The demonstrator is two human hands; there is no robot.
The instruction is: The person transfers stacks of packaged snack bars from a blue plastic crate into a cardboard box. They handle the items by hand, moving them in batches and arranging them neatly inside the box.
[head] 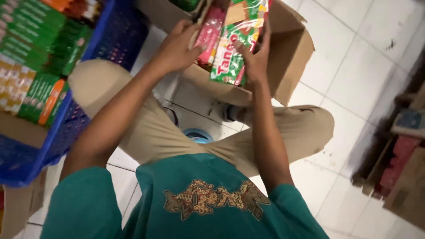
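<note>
Fingers of the right hand point(256, 59) are curling round the edge of a green-and-red packet point(230, 55), thumb on its face, holding it upright at the mouth of the box point(290, 62). Left hand point(177, 46) is pressing flat-fingered, fairly wide, against a pink packet point(209, 33) just beside the green one; it's touching, maybe pinching, but the view is blurred so can't tell if it's really gripping.

Near the camera, the person is squatting in a teal shirt point(186, 208) and tan trousers point(150, 128), w/ a blue lid-like thing point(198, 135) on the tiled floor point(354, 66) between the knees.

Progress, judging only from how things lie: both packets are partly inside the box, partly above its rim, and more packets are standing in there behind them, so the box isn't done w/ yet. To the left, a blue crate point(66, 128) is sitting packed w/ green and orange cartons point(35, 93), approx full.

Far right, shelves point(398, 159) of goods are showing, too blurred to read.
</note>
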